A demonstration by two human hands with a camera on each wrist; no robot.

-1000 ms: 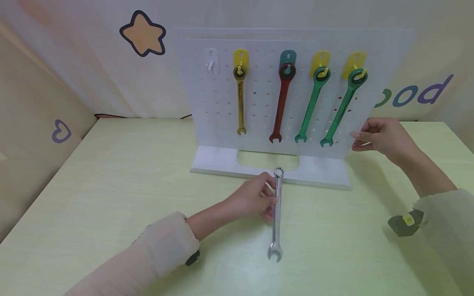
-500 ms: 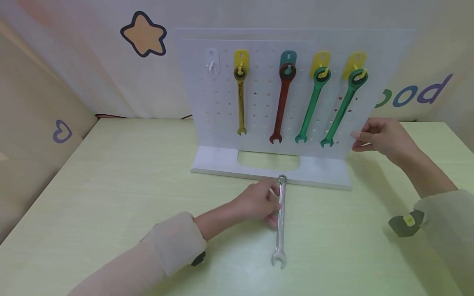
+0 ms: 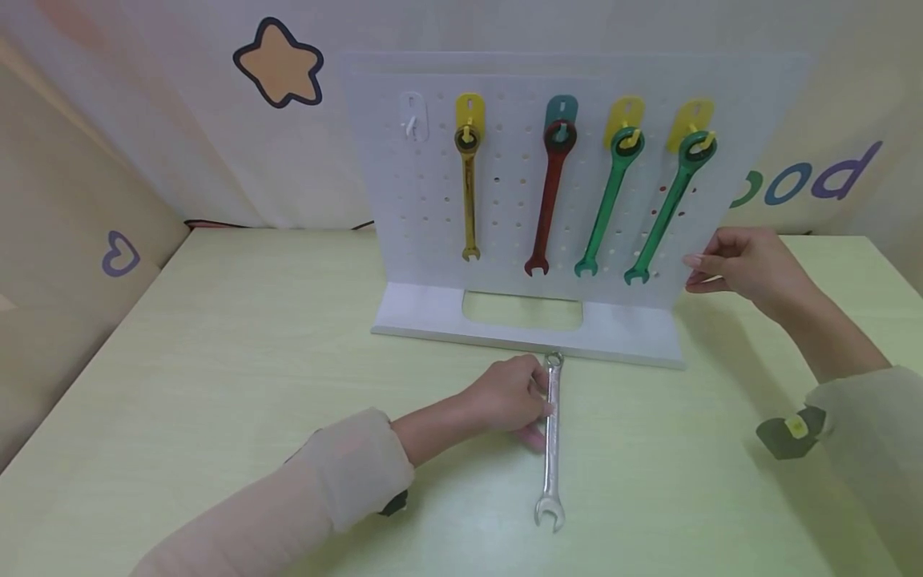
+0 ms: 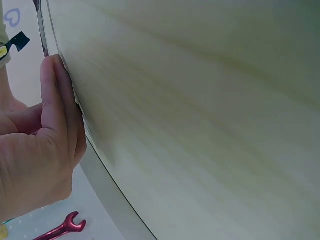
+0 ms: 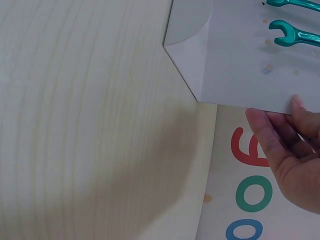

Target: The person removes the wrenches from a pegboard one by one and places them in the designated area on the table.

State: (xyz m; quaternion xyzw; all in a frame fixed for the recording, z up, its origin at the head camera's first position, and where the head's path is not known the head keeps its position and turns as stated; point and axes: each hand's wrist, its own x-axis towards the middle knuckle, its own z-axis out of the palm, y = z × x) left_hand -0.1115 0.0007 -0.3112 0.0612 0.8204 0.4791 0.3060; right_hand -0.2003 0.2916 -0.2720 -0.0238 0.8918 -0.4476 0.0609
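A silver combination wrench is pinched at mid-shaft by my left hand. Its ring end points to the pegboard's base and its open jaw points toward me; whether it touches the table I cannot tell. In the left wrist view my left hand hides most of it. My right hand holds the right edge of the white pegboard, thumb on the front face in the right wrist view. A gold wrench, a red wrench and two green wrenches hang from hooks.
At the board's left, a white hook bears no wrench. The board's base has a cut-out and rests on the pale wooden table. Behind stands a curtain-like backdrop with a star and letters.
My left hand has moved the silver wrench slightly toward me and to the right, its ring end shifting off the board's base. My right hand stays at the board's edge.
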